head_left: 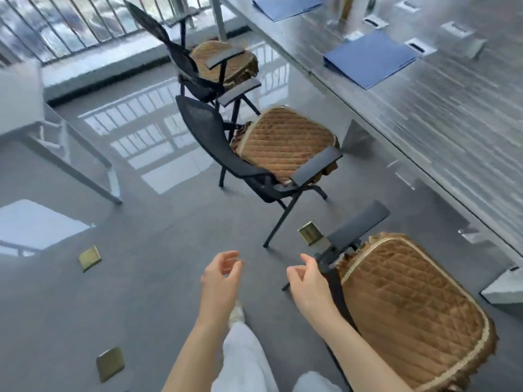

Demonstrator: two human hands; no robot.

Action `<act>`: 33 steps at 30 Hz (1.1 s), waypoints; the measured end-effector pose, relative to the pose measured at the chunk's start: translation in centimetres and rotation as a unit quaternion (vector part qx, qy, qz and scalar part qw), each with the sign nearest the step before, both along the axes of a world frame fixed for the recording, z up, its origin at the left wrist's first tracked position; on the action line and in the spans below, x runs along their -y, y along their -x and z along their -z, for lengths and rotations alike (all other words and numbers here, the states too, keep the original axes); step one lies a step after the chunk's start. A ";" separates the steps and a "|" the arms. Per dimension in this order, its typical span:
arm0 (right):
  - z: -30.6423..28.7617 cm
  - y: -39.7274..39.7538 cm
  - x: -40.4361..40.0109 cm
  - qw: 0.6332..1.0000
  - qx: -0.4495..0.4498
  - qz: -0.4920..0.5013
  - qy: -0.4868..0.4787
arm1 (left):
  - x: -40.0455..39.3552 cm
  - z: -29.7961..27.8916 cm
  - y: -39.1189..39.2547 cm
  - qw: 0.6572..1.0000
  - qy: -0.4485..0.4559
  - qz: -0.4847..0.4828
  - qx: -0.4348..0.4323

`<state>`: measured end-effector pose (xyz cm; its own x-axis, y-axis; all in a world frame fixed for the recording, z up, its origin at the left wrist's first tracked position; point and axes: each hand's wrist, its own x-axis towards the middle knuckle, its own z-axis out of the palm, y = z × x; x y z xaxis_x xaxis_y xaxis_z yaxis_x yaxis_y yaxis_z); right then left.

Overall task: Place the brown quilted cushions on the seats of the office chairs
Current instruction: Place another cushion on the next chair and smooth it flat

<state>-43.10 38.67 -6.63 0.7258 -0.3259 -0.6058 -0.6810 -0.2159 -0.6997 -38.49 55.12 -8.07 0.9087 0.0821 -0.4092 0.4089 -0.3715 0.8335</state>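
Three black mesh office chairs stand in a row beside a long table, each with a brown quilted cushion on its seat. The nearest cushion point(407, 309) lies at lower right, the middle cushion point(283, 138) on the middle chair point(209, 137), the far cushion point(223, 60) on the far chair point(175, 52). My right hand point(307, 284) hovers by the left edge of the nearest chair, next to its armrest point(359, 226), fingers loosely curled and empty. My left hand point(220, 275) hangs over the floor, fingers apart, holding nothing.
A long grey table point(424, 114) with blue folders point(370, 59) runs along the right. Another grey table point(25, 108) stands at left. Brass floor plates point(90, 258) dot the grey floor. A railing point(70, 26) lines the far window. My leg in light trousers point(243, 355) is below.
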 end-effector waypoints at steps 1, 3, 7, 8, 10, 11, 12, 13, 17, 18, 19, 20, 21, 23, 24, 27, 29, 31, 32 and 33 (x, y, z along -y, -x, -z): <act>0.0 -1.9 -1.4 1.000 -0.002 -0.012 -0.001 | -1.6 0.1 -1.5 1.000 -0.003 -0.015 0.000; 0.0 -4.9 -3.6 1.000 -0.008 -0.021 -0.006 | -4.1 0.1 -3.9 1.000 -0.009 -0.027 -0.009; -0.2 -12.0 -8.0 0.999 -0.015 -0.022 -0.018 | -9.4 -0.2 -10.7 0.999 -0.035 -0.016 -0.024; -0.4 -13.5 -8.7 1.000 -0.017 -0.018 -0.019 | -10.2 -0.4 -12.3 0.999 -0.038 -0.011 -0.025; -0.5 -16.5 -9.9 1.000 -0.013 -0.009 -0.023 | -11.6 -0.7 -15.8 0.999 -0.041 -0.011 -0.024; -0.7 -18.1 -10.3 1.000 -0.009 0.001 -0.027 | -12.2 -0.9 -17.6 0.999 -0.040 -0.013 -0.023; -0.9 -19.2 -10.5 1.000 -0.006 0.009 -0.029 | -12.4 -1.1 -19.0 0.999 -0.036 -0.012 -0.021; -1.1 -20.6 -10.7 0.999 0.001 0.018 -0.031 | -12.6 -1.3 -20.8 0.999 -0.032 -0.007 -0.019; -1.7 -24.6 -10.1 0.998 0.014 0.053 -0.024 | -11.7 -1.8 -25.9 1.000 -0.013 0.007 -0.012; -1.2 -26.7 -9.4 0.997 0.016 0.069 -0.021 | -10.9 -1.4 -28.4 1.000 -0.009 0.014 -0.010; -1.5 -27.4 -9.0 0.997 0.018 0.075 -0.016 | -10.5 -1.5 -29.1 1.000 -0.011 0.018 -0.007; -1.4 -28.5 -8.4 0.996 0.022 0.082 -0.012 | -9.9 -1.4 -30.3 1.000 -0.008 0.019 -0.002; -1.4 -30.0 -7.7 0.996 0.020 0.090 -0.006 | -9.2 -1.2 -31.9 1.000 -0.008 0.024 0.000; -0.8 -32.8 -6.0 0.994 0.020 0.109 -0.003 | -7.3 -1.0 -35.0 0.999 -0.004 0.035 0.003; -0.3 -34.2 -5.0 0.993 0.017 0.121 -0.002 | -6.1 -0.7 -36.7 0.999 -0.004 0.043 0.002; 1.4 -38.2 -2.6 0.989 0.003 0.145 -0.004 | -3.0 -0.5 -40.6 0.997 -0.001 0.072 -0.013; 2.5 -41.0 -1.2 0.989 -0.016 0.146 -0.005 | -1.1 0.0 -43.3 0.995 -0.006 0.090 -0.035; 3.6 -43.4 0.0 0.988 -0.038 0.148 -0.009 | 0.6 0.7 -46.0 0.992 -0.010 0.108 -0.069; 4.1 -44.5 0.6 0.988 -0.051 0.146 -0.009 | 1.4 1.1 -47.5 0.990 -0.012 0.115 -0.086; 4.9 -46.1 1.3 0.987 -0.062 0.148 -0.010 | 2.3 1.7 -49.5 0.987 -0.019 0.123 -0.102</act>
